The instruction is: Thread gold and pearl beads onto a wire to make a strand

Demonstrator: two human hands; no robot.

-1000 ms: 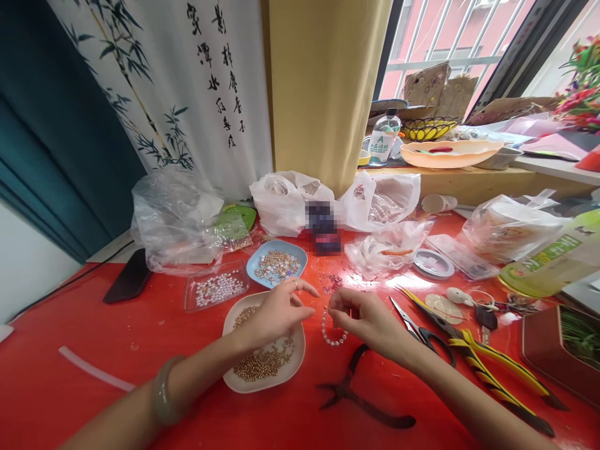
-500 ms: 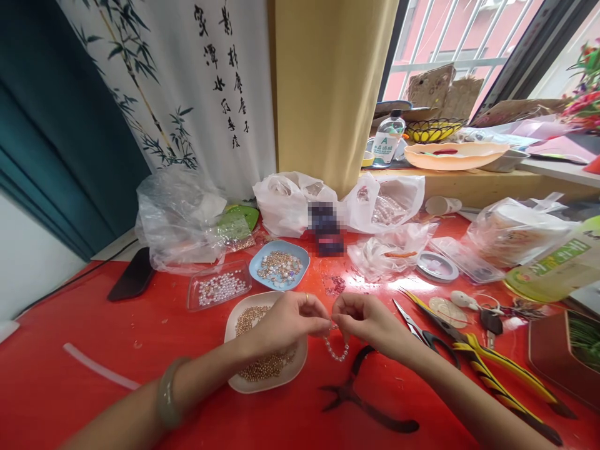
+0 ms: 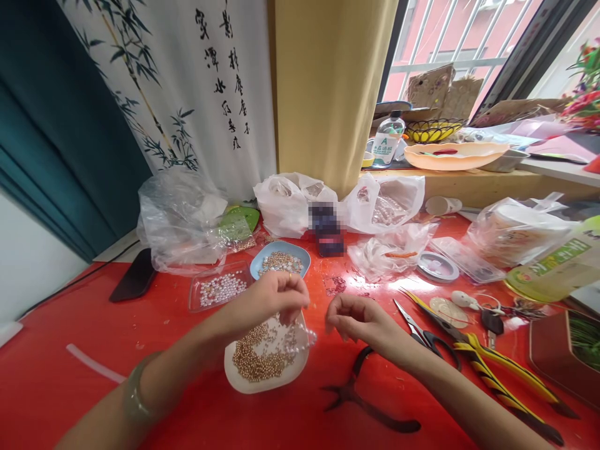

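pearl strand [image 3: 300,335] hangs from the left hand [image 3: 274,297], whose thumb and fingertips are pinched together on its upper end. the lower beads are blurred and dangle just above the far edge of the white dish [image 3: 262,382] of gold beads [image 3: 248,364]. the right hand [image 3: 359,315] sits just beside it on the right, apart from the strand, fingers curled in and thumb against the forefinger. i cannot tell whether a thread end lies between them.

as a judgement on handling: a loose strand like this sheds beads easily, so the pinch wants to be firm and close to the top bead. the hanging end is best kept over the dish, so that anything that slips lands there and not on the tabletop. keeping the free hand near helps to catch the swinging end.

the red glossy tabletop [image 3: 94,325] is crowded. a clear tray [image 3: 191,299] of white pearls and a blue dish [image 3: 302,255] of mixed beads lie just beyond the left hand. black pliers [image 3: 365,405] lie below the right wrist, with scissors [image 3: 422,332] and yellow-handled pliers [image 3: 497,370] further right. crumpled plastic bags [image 3: 180,219] line the back edge, and a dark phone [image 3: 134,281] lies at the left. behind hang a white cloth with bamboo and writing [image 3: 187,81] and a tan curtain [image 3: 328,87]. a barred window [image 3: 445,37] lets daylight onto a sill holding an orange plate [image 3: 452,156].
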